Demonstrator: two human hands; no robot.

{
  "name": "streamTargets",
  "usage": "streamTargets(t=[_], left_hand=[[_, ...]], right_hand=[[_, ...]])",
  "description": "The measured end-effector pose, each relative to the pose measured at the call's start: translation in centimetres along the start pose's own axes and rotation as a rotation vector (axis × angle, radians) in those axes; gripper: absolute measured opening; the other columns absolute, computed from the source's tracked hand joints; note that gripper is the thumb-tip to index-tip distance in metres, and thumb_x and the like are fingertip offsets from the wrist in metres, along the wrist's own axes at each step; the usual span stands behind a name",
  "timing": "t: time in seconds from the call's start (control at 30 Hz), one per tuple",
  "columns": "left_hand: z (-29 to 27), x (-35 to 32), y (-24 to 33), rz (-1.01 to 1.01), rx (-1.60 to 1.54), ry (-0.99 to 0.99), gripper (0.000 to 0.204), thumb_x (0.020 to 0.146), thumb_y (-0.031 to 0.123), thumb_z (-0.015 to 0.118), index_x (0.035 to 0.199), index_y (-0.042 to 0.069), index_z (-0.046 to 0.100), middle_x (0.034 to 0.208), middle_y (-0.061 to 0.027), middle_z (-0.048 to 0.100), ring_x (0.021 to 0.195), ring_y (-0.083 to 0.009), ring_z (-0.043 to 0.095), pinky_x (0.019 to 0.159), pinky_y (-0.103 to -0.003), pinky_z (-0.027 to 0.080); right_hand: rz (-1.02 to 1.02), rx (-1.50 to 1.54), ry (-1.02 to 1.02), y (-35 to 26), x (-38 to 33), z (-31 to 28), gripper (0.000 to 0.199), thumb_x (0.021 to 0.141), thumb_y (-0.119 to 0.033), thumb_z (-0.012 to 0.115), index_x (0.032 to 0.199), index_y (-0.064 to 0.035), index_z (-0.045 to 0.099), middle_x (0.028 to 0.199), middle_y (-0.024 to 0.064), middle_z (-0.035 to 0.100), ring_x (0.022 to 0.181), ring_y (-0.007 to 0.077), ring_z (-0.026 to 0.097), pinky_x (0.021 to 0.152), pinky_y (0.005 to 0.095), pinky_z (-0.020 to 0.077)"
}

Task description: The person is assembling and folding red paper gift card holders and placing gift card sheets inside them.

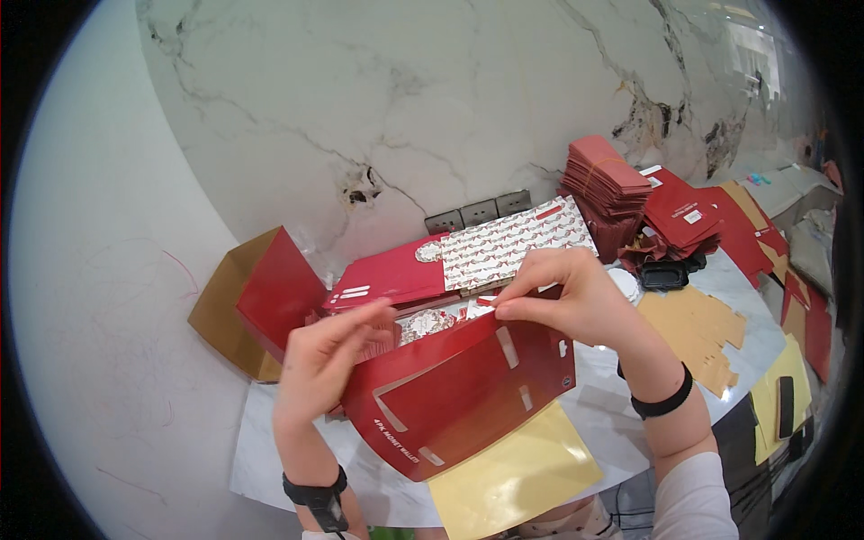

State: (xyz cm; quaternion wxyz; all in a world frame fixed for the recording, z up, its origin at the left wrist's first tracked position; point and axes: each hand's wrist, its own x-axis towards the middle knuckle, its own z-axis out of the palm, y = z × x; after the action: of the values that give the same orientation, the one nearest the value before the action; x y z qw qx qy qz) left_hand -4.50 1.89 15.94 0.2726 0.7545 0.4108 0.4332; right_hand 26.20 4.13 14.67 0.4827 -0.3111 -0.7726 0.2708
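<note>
Two hands at the red card [459, 387], which stands tilted near the table's front, over a yellow sheet [517, 472]. Right hand [576, 297]: thumb and forefinger tips together, clamped on the card's top edge; whether they also pinch a small white piece there, can't tell. Left hand [315, 364]: fingers loosely stretched and slightly apart at the card's left end, no grip visible; contact with the edge unclear.

Risks, my judgement: held mainly at one pinch, the card could swing or slip if the right fingertips loosen. Pulling hard there might crease the top edge or strain the cut strips across its face. A leftward swing could knock the white ornate pieces [427, 324] just behind.

Containers: open cardboard box [220, 306] on the left, brown with a red panel, inside mostly hidden, contents can't tell. Small black tray-like thing [664, 276] on the right, contents unclear.

Further out: red folder [387, 274] and white patterned sheet [522, 243] behind the card; banded stack of red envelopes [607, 171] back right; tan cardboard pieces [688, 328] right; marbled table [621, 432] under the lot.
</note>
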Motion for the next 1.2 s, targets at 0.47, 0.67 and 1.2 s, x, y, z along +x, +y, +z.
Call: streamTargets(t=[0.47, 0.67, 1.2], left_hand=[[-1.9, -0.4, -1.2, 0.109, -0.288, -0.138, 0.045, 0.087, -0.011, 0.063, 0.132, -0.006, 0.06, 0.123, -0.0157, 0.068, 0.112, -0.0192, 0.065, 0.098, -0.033, 0.052], [-1.3, 0.2, -2.8, 0.073, -0.474, -0.044, 0.038, 0.089, -0.007, 0.063, 0.127, -0.007, 0.064, 0.116, -0.0156, 0.071, 0.108, -0.0188, 0.067, 0.096, -0.033, 0.053], [-2.1, 0.1, -3.0, 0.157, -0.358, -0.301, 0.047, 0.078, -0.001, 0.078, 0.123, -0.01, 0.065, 0.118, -0.0209, 0.069, 0.106, -0.0246, 0.069, 0.095, -0.035, 0.055]], right_hand=[[0.05, 0.067, 0.161, -0.7, 0.0, -3.1, 0.011, 0.082, -0.011, 0.079, 0.086, -0.0009, 0.078, 0.076, 0.0058, 0.071, 0.075, 0.0109, 0.063, 0.069, 0.0279, 0.0484], [0.045, 0.07, 0.184, 0.0, 0.2, -2.6, 0.013, 0.083, -0.012, 0.078, 0.086, 0.001, 0.078, 0.076, 0.0062, 0.071, 0.073, 0.0102, 0.063, 0.067, 0.0262, 0.0494], [0.159, 0.135, 0.06, 0.1, 0.1, -1.9, 0.015, 0.084, -0.014, 0.079, 0.087, 0.0002, 0.078, 0.077, 0.0049, 0.073, 0.069, 0.007, 0.062, 0.063, 0.0242, 0.0493]])
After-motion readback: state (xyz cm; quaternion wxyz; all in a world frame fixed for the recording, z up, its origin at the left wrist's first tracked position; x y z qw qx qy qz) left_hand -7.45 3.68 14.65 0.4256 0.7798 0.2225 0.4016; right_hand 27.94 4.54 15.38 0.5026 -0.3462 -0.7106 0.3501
